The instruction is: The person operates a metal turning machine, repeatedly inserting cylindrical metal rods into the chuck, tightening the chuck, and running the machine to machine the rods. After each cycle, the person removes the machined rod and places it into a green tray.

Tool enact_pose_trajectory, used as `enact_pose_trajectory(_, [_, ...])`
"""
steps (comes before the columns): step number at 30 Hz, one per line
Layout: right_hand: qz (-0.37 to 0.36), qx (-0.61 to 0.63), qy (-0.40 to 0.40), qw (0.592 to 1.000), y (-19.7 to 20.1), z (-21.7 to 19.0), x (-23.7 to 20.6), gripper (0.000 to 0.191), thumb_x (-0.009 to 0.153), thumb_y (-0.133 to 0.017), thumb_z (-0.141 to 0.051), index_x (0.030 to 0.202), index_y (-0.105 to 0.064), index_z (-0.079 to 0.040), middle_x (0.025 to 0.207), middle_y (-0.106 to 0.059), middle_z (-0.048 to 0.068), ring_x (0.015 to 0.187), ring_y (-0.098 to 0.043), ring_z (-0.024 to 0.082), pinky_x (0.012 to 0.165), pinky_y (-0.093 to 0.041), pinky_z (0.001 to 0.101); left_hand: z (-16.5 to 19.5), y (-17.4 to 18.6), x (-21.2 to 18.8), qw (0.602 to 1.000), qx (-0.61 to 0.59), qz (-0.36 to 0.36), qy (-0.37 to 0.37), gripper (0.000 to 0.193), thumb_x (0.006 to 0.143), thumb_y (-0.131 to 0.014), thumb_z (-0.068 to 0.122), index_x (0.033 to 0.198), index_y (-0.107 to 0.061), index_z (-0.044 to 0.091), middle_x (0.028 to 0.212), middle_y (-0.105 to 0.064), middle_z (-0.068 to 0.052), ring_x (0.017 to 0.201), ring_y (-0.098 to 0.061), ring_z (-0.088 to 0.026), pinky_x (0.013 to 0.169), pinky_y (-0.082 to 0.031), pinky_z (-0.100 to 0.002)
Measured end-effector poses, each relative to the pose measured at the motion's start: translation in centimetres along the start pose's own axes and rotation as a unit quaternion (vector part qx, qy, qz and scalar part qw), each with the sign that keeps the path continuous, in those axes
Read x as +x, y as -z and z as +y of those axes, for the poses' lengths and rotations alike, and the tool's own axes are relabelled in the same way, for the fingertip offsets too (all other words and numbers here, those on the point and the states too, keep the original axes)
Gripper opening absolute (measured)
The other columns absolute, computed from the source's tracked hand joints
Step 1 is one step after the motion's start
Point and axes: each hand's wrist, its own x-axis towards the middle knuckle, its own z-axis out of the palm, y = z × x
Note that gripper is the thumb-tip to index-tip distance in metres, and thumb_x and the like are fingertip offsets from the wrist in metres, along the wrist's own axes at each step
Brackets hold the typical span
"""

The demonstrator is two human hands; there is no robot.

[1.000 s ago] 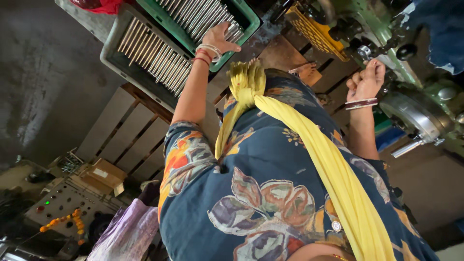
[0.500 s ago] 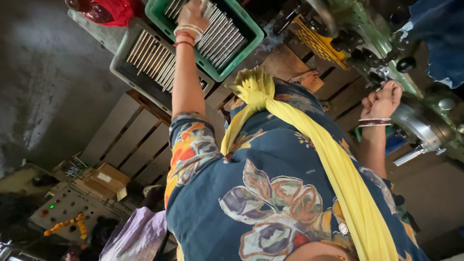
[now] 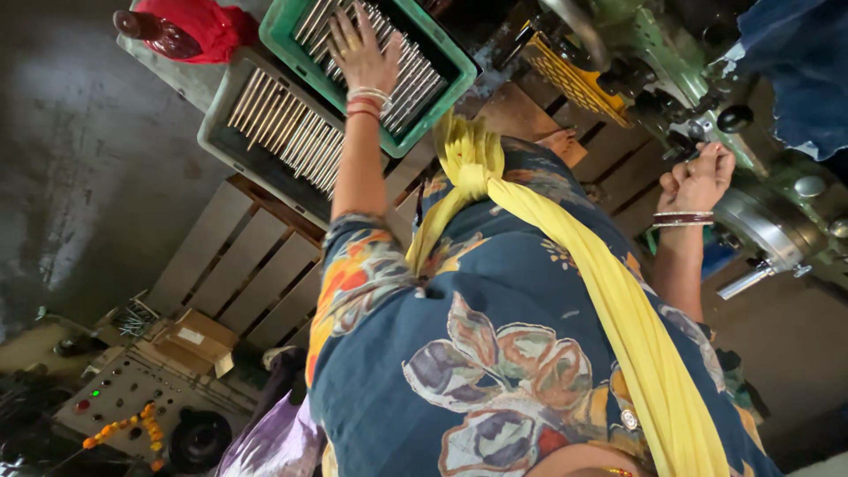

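Note:
My left hand [image 3: 362, 53] reaches forward with fingers spread, palm down on several shiny metal rods lying in a green plastic crate [image 3: 442, 66]. Bangles circle that wrist. My right hand [image 3: 698, 177] is curled into a closed fist against the green machine [image 3: 680, 62], just below a black knob [image 3: 735, 118]. Whether anything is inside the fist is hidden. My blue floral garment and a yellow scarf [image 3: 618, 300] fill the lower middle of the view.
A grey crate [image 3: 265, 132] of similar rods sits beside the green one on a wooden pallet [image 3: 238, 265]. A red cloth bundle [image 3: 194, 26] lies at the top left. A control panel with buttons [image 3: 124, 397] and a cardboard box [image 3: 190, 340] sit at the lower left.
My left hand has moved from the edge of the green crate further onto the rods inside it. My right hand has closed into a fist at the machine.

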Motion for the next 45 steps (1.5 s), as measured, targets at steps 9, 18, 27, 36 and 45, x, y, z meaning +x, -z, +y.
enact_pose_trajectory(9, [-0.010,-0.006,-0.009,1.000,0.8,1.4,1.6,0.020,0.117,-0.063,-0.032,0.110,-0.053,-0.016,0.070,-0.032,-0.004,0.054,-0.028,0.007,0.047,-0.021,0.0240,-1.4,-1.2,-0.7,0.997,-0.007,0.063,-0.032,0.064,0.093,-0.071,0.033,0.148,-0.047,0.008,0.148,-0.043,-0.028,0.135,-0.040,-0.050,0.110,-0.035,-0.059])
enact_pose_trajectory(18, [-0.033,0.002,-0.023,0.999,-1.3,1.8,3.1,0.021,0.117,-0.062,-0.032,0.108,-0.053,-0.016,0.069,-0.032,-0.004,0.051,-0.025,0.007,0.045,-0.020,0.0247,0.9,-2.2,-4.2,0.995,0.001,0.083,-0.053,0.043,0.092,-0.063,0.002,0.131,-0.068,0.018,0.124,-0.067,-0.010,0.116,-0.061,-0.038,0.103,-0.047,-0.049])
enact_pose_trajectory(27, [-0.058,0.044,-0.075,0.995,-2.2,3.2,5.8,0.023,0.115,-0.065,-0.034,0.112,-0.053,-0.015,0.069,-0.030,-0.003,0.051,-0.024,0.008,0.045,-0.020,0.0247,1.9,-4.5,-3.7,0.983,-0.120,0.135,0.010,0.031,0.087,-0.073,0.009,0.118,-0.072,0.014,0.114,-0.070,-0.015,0.109,-0.063,-0.038,0.098,-0.049,-0.047])
enact_pose_trajectory(36, [-0.084,0.065,-0.095,0.990,-0.8,3.1,7.3,0.024,0.113,-0.066,-0.036,0.112,-0.055,-0.015,0.067,-0.028,-0.004,0.051,-0.023,0.007,0.045,-0.018,0.0241,-2.5,-4.2,-8.2,0.994,-0.009,0.095,0.053,0.021,0.107,-0.065,0.011,0.128,-0.065,0.010,0.127,-0.068,-0.011,0.126,-0.063,-0.027,0.115,-0.050,-0.040])
enact_pose_trajectory(45, [-0.030,0.055,-0.146,0.987,1.0,4.8,7.9,0.023,0.111,-0.066,-0.037,0.109,-0.056,-0.016,0.066,-0.029,-0.004,0.051,-0.025,0.007,0.044,-0.019,0.0236,-5.6,-6.5,-22.3,0.921,-0.032,-0.080,0.381,0.064,0.085,-0.075,0.042,0.122,-0.052,-0.004,0.122,-0.064,-0.031,0.114,-0.063,-0.046,0.101,-0.050,-0.049])
